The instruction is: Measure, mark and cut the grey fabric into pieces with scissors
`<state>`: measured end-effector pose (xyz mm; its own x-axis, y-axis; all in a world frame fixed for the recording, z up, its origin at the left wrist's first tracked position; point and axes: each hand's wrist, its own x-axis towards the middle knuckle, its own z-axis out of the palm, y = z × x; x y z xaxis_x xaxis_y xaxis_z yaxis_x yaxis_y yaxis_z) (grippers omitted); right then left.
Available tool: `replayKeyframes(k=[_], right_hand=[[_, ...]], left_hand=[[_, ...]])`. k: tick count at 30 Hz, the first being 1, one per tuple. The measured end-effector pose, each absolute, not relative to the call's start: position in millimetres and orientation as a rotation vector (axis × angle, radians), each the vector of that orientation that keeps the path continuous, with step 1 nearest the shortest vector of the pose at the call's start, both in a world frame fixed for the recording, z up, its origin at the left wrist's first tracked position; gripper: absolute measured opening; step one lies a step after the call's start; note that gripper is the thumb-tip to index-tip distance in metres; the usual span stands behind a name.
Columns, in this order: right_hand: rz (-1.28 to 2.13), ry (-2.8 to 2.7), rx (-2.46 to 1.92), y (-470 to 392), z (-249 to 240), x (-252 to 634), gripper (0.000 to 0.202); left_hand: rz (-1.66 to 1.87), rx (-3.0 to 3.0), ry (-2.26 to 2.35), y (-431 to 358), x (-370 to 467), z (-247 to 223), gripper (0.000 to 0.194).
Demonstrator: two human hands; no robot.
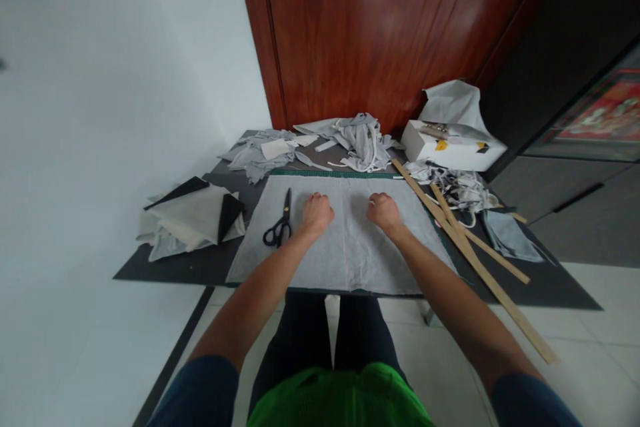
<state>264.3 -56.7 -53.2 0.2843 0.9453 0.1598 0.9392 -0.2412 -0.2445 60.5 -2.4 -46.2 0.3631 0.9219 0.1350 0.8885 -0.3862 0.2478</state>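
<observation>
A pale grey sheet of fabric (pixel 325 267) lies spread over a green cutting mat (pixel 325 173), whose edge shows along the back. A faint pink line runs down the fabric's middle. On the line's left, my left hand (pixel 319 212) is closed, fingers curled, low over the fabric. My right hand (pixel 384 212) is closed in a similar way on the other side, with a tiny pale bit at its fingertips. What either hand pinches, if anything, is too small to tell. Black-handled scissors (pixel 278 230) lie on the fabric, left of my left hand, blades pointing away.
Folded cloth (pixel 190 217) is stacked at the dark table's (pixel 215 270) left. Fabric scraps (pixel 363 140) line the back. Two long wooden strips (pixel 475 260) cross at the right, one overhanging the front edge. A white box (pixel 445 147) stands back right, before a wooden door (pixel 360 33).
</observation>
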Motion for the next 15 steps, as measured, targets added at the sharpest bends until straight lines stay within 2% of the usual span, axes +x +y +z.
replayKeyframes(k=[3, 6, 15], right_hand=[[0.120, -1.778, -2.202, -53, -51, 229, 0.031], [0.174, -1.832, -2.141, -53, -52, 204, 0.032], [0.292, -1.895, -2.052, -51, -60, 177, 0.030]], left_hand=[[0.386, 2.320, 1.915, 9, 24, -43, 0.034], [0.417, 2.153, 2.050, 15, -3, -45, 0.044], [0.450, 1.899, 1.922, 35, -31, -44, 0.038]])
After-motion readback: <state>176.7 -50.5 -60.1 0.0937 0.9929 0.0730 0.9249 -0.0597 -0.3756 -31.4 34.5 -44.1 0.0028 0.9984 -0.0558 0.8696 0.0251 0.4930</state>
